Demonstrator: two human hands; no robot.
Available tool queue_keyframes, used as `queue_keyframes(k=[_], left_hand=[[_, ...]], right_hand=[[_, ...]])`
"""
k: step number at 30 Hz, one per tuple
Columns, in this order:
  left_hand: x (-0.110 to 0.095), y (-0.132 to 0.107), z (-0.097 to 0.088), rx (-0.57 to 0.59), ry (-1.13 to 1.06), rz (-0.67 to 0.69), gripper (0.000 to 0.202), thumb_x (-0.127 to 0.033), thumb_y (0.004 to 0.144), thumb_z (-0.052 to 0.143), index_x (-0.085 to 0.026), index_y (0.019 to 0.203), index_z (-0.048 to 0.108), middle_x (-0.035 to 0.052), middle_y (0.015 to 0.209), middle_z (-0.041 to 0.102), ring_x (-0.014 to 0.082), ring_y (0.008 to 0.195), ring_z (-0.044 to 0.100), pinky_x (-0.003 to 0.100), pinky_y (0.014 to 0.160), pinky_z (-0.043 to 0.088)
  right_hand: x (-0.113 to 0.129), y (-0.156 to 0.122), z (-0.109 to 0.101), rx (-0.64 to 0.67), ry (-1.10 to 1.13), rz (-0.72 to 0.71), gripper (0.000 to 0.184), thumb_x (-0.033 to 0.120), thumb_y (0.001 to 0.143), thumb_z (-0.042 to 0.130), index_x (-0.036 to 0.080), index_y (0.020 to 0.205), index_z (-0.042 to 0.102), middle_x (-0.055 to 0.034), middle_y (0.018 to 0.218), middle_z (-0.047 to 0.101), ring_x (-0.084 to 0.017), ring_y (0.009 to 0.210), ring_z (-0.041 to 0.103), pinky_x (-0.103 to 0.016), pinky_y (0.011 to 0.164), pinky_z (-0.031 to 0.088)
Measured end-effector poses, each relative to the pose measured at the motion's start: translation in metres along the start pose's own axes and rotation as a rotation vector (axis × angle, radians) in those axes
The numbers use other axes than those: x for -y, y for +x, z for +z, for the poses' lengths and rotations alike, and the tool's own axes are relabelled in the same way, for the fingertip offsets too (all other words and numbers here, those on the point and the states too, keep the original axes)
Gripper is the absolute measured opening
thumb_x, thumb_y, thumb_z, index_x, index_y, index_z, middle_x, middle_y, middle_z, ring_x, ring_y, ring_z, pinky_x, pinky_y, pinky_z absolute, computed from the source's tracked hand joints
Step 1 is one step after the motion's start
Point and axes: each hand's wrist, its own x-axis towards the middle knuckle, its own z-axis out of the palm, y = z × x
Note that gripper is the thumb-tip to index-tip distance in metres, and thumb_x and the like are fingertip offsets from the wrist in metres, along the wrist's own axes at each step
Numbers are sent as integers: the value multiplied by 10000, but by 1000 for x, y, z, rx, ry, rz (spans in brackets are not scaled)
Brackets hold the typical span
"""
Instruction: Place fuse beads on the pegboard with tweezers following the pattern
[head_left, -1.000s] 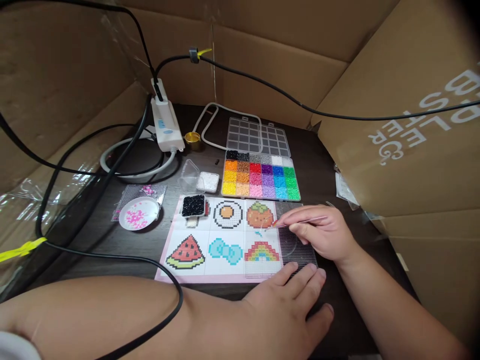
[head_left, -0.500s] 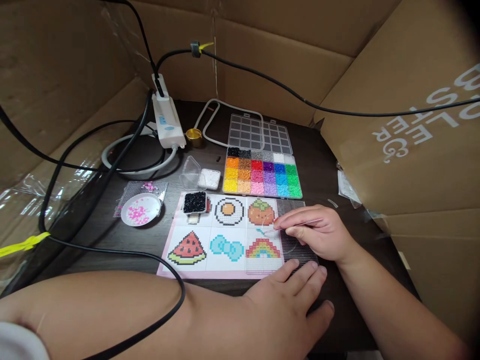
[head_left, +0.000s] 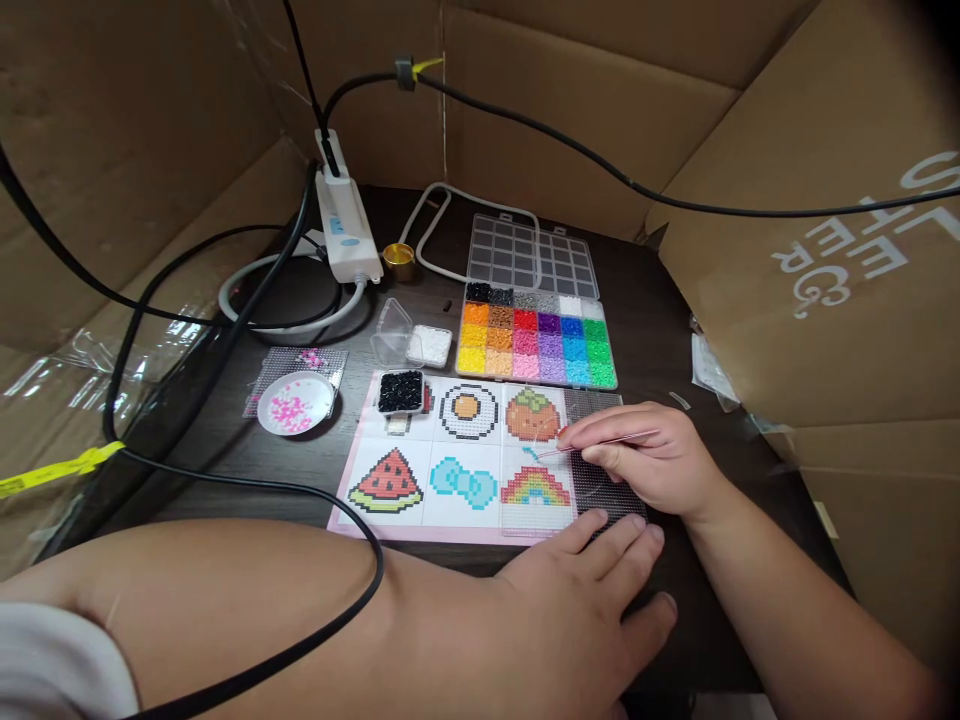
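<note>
My right hand (head_left: 664, 460) pinches a pair of thin pinkish tweezers (head_left: 626, 442). Their tip is beside a few small blue beads (head_left: 531, 453), just above the rainbow picture (head_left: 535, 488). Those beads appear to be on a clear pegboard (head_left: 517, 522), which overlies the right column of a printed pattern sheet (head_left: 457, 528). My left hand (head_left: 581, 605) lies flat with fingers spread, its fingertips at the lower edge of the pegboard. Whether the tweezers grip a bead is too small to tell.
Behind the sheet stands an open bead case (head_left: 536, 382) of many colours. Nearby are a black bead box (head_left: 401, 392), a white bead box (head_left: 429, 346), a dish (head_left: 295, 430) of pink beads and a gold cup (head_left: 399, 262). A black cable (head_left: 300, 486) crosses my left arm.
The view has shifted slightly, so everything appears a little further right and higher. My right hand keeps its hold on the tweezers near the blue beads; my left hand stays flat.
</note>
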Motion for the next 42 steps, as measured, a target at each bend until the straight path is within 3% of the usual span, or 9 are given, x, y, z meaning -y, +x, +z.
queue_keyframes(k=[11,29,36,39,42], left_hand=[[0,0,-4,38,-12,0,744,-552,799,621,-184,1429,477,199,1594,277,344,1491,227,490,1182,162],[0,-1,1,-6,-6,9,758,-561,782,633,-177,1419,486,214,1593,266,353,1493,216,494,1182,140],[0,-1,1,9,-5,1,769,-571,779,637,-187,1427,480,204,1595,268,353,1493,217,496,1182,138],[1,0,3,-4,2,4,779,-586,770,646,-187,1420,486,211,1591,273,353,1488,229,494,1174,154],[1,0,7,-30,34,9,779,-616,757,655,-203,1402,509,211,1575,309,355,1472,265,489,1154,193]], right_hand=[[-3,-2,-2,22,14,-28,142,174,825,707,258,885,804,-40,882,787,-192,825,754,-290,744,629],[-4,1,-2,36,3,-104,170,134,815,709,241,906,806,-45,879,788,-186,832,756,-262,756,624],[-5,0,-2,27,53,-63,196,116,811,714,260,909,805,-33,896,788,-175,859,748,-253,767,611],[-7,-3,-3,-4,118,7,158,150,821,716,257,896,805,-39,913,783,-129,671,706,-225,605,574],[-12,-2,-6,-143,221,79,122,208,846,703,245,914,798,-51,922,770,-50,445,512,-203,417,421]])
